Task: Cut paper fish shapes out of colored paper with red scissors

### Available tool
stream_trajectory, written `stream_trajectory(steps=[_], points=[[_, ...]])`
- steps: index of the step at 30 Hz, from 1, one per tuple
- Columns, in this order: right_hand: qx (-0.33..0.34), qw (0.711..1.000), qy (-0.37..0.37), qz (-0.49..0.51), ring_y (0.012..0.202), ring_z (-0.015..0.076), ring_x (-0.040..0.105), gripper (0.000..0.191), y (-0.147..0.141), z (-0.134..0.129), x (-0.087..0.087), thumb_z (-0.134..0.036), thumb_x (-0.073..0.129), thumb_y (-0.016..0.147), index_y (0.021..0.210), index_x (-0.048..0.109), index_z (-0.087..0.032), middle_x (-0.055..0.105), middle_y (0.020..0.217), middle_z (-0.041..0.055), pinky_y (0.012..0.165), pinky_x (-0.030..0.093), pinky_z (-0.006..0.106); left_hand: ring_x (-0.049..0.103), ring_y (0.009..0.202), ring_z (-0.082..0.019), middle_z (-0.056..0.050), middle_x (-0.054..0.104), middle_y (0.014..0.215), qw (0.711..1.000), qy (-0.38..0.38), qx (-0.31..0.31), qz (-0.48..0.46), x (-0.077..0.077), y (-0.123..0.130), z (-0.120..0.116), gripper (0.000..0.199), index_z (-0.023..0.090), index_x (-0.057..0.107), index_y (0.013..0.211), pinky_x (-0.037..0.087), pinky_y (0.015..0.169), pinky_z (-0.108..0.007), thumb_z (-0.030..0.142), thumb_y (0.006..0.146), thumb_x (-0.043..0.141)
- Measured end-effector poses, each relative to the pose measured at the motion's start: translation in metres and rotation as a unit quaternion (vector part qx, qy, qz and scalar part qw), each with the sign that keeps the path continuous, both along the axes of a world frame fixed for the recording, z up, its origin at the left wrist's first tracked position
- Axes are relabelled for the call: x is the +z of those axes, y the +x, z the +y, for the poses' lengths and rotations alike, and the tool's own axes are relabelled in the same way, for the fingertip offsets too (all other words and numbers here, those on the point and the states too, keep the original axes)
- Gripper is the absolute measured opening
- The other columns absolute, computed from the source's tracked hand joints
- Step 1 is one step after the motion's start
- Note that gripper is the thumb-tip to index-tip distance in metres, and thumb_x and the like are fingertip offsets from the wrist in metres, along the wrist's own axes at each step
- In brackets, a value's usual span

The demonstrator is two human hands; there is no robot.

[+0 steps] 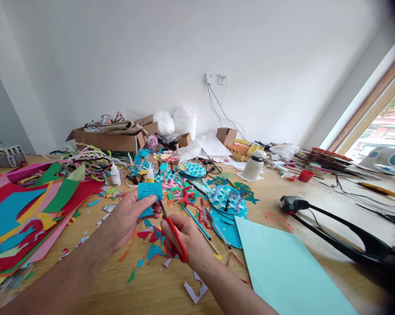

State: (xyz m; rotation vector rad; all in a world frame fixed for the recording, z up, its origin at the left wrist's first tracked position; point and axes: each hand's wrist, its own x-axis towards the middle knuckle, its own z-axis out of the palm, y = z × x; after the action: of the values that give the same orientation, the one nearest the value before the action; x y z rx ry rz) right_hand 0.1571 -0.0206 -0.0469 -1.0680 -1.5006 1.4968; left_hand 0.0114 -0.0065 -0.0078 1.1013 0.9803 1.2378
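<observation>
A small blue paper piece [150,190] with a fish outline drawn on it is pinched in my left hand [132,218], thumb across its front. My right hand [184,238] grips red-handled scissors [177,240], their blades at the right edge of the blue paper. How far the blades are apart is hard to make out. Below both hands, paper scraps [155,251] in blue, red and green are strewn over the wooden table [164,291]. A pale purple cut-out scrap [196,288] lies near my right wrist.
Coloured paper sheets [16,210] are stacked at the left. A light turquoise sheet [283,267] and a black-framed device [335,232] lie to the right. Behind my hands are glue bottles [115,175], blue decorated paper plates [227,199], pens [197,222] and a white jar [253,166].
</observation>
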Motion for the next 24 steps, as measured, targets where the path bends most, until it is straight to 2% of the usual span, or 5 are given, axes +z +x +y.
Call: stream_trajectory(steps=[9, 17, 24], points=[[-0.004, 1.0, -0.009, 0.013, 0.031, 0.0067, 0.042, 0.048, 0.0003, 0.0013, -0.0012, -0.062, 0.062, 0.068, 0.055, 0.042, -0.02, 0.043, 0.036, -0.0077, 0.031, 0.027, 0.016, 0.061, 0.058, -0.011, 0.003, 0.07, 0.06, 1.0, -0.007, -0.014, 0.008, 0.0026, -0.0024, -0.0021, 0.009, 0.019, 0.065, 0.067, 0.05, 0.057, -0.019, 0.026, 0.072, 0.068], [-0.001, 1.0, -0.01, 0.018, 0.029, 0.0057, 0.04, 0.047, 0.0009, 0.0038, -0.0039, -0.06, 0.063, 0.068, 0.053, 0.042, -0.02, 0.041, 0.035, -0.0087, 0.029, 0.027, 0.015, 0.061, 0.057, -0.011, 0.002, 0.07, 0.06, 1.0, -0.008, -0.03, 0.003, 0.0055, -0.0059, 0.0, 0.008, 0.018, 0.066, 0.069, 0.05, 0.056, -0.02, 0.024, 0.067, 0.072], [0.007, 1.0, -0.011, 0.017, 0.028, 0.0062, 0.041, 0.048, 0.0031, 0.0071, -0.0079, -0.06, 0.065, 0.066, 0.053, 0.043, -0.019, 0.041, 0.035, -0.0088, 0.028, 0.027, 0.015, 0.064, 0.062, -0.011, 0.003, 0.07, 0.066, 0.999, -0.006, -0.046, 0.011, 0.0037, -0.0103, 0.0023, 0.009, 0.019, 0.067, 0.074, 0.052, 0.062, -0.021, 0.027, 0.073, 0.069]])
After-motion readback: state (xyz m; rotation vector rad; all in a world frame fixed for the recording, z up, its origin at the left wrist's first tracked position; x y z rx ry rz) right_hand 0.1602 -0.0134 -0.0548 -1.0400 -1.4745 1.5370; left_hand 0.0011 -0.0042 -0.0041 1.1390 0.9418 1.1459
